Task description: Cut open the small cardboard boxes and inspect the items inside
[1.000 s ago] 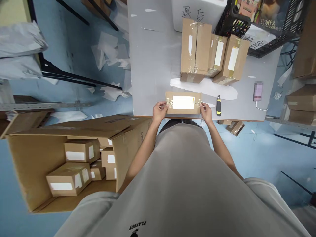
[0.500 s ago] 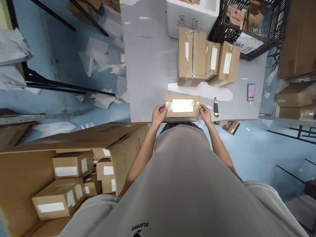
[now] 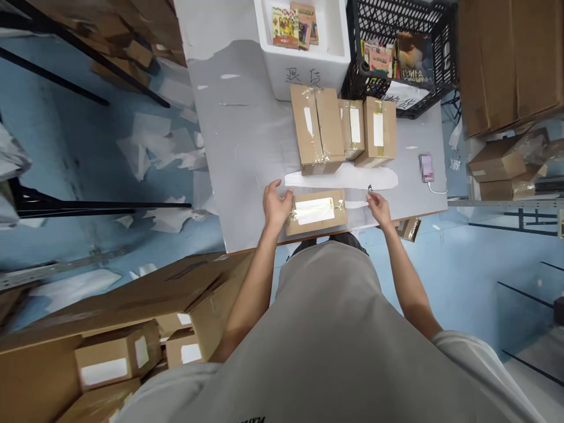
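Note:
A small cardboard box [image 3: 341, 216] with a white label and clear tape lies near the table's front edge. My left hand [image 3: 277, 205] is at its left end, thumb and fingers apart, the thumb by the box corner. To the right of the box, my right hand [image 3: 379, 210] is closed on the utility knife [image 3: 369, 188], whose tip shows above the fingers; the rest of it is hidden by the hand. Behind the box lies a long white paper strip [image 3: 308, 180]. Three taped boxes stand behind the strip, the largest [image 3: 315, 126] on the left.
At the back of the table [image 3: 247, 135] are a white foam bin [image 3: 282, 73] and a black crate [image 3: 368, 82] with books. A phone [image 3: 426, 168] with a cable lies at the right. A large carton [image 3: 211, 317] holding boxes stands at the lower left.
My right hand has left the box's right end and moved right to the knife, taking hold of it. My left hand has opened at the box. The camera view has shifted and tilted.

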A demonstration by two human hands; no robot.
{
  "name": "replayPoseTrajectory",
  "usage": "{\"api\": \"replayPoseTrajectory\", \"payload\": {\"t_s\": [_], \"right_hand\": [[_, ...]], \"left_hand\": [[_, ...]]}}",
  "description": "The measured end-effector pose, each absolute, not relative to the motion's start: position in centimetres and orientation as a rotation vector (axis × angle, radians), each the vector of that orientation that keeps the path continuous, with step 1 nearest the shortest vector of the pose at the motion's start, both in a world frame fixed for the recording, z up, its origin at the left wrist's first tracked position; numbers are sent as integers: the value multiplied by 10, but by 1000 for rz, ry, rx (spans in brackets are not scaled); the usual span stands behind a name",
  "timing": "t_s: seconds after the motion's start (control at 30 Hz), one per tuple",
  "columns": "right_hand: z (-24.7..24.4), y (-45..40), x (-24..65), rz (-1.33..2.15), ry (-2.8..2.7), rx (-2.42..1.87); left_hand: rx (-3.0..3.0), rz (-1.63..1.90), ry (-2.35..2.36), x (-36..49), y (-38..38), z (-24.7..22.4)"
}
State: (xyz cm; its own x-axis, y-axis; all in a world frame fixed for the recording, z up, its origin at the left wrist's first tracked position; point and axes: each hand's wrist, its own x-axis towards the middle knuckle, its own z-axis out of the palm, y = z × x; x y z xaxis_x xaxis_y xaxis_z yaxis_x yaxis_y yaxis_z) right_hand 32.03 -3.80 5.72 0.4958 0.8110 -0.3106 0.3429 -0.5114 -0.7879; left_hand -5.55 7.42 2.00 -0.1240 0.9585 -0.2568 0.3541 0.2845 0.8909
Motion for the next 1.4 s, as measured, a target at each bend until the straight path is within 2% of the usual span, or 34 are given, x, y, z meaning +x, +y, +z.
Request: {"api": "replayPoseTrajectory", "payload": {"t_s": [0.13,0.3,0.43,0.53,0.67,1.07,1.4], "right_hand": [[62,14,384,694,-1048,-2128],[53,101,448,616,-1070,-2161],[34,154,477,772,-965,-2177],[22,173,484,1042,-1018,-1937],[17,176,484,1196,-1080,-1672],[37,164,462,1192,-949,-1676],[46,182,369,1197,-1062,-1661]], "left_hand": [[1293,882,1625,-24,123,29],[1095,691,1710,13,191,28],[1034,712,1661,28,226,26],[1103,765,1580,30,237,24],[1132,794,1554,27,243,20],[1107,858,1447,17,225,21],[1171,987,1515,-84,225,23]]}}
